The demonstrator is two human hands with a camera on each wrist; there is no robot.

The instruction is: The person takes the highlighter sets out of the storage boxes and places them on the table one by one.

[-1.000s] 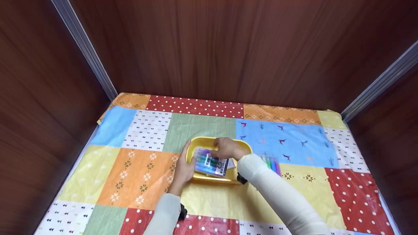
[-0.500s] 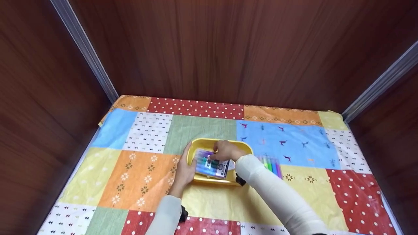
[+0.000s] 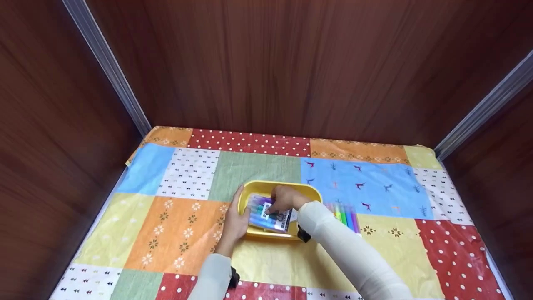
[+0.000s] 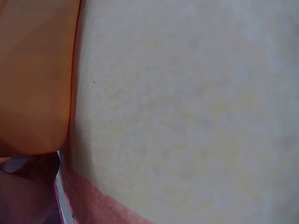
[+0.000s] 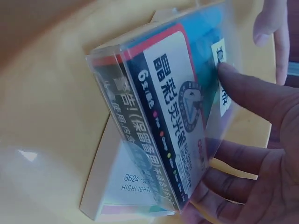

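Observation:
A yellow plastic tub (image 3: 283,236) stands on the tablecloth. My left hand (image 3: 235,223) grips its left wall, thumb over the rim and fingers along the outside. Inside the tub, my right hand (image 3: 286,199) pinches a clear pack of highlighters (image 3: 259,210), which has a dark printed label. In the right wrist view the pack (image 5: 168,93) is tilted, with the thumb (image 5: 247,91) on its label face and the other fingers curled beneath. Under it lies a white box (image 5: 126,179) printed with "HIGHLIGHTER". The left wrist view catches mostly cloth and the tub's outer wall (image 4: 35,79).
Just right of the tub lies a set of coloured pens (image 3: 349,217), partly covered by the right sleeve (image 3: 354,254). A patchwork cloth (image 3: 179,233) covers the table. Brown wood-grain panels (image 3: 275,71) enclose the back and both sides.
The head view has tilted up slightly, so everything sits a little lower. My right hand has shifted slightly toward me over the pack; the left hand keeps its grip on the tub.

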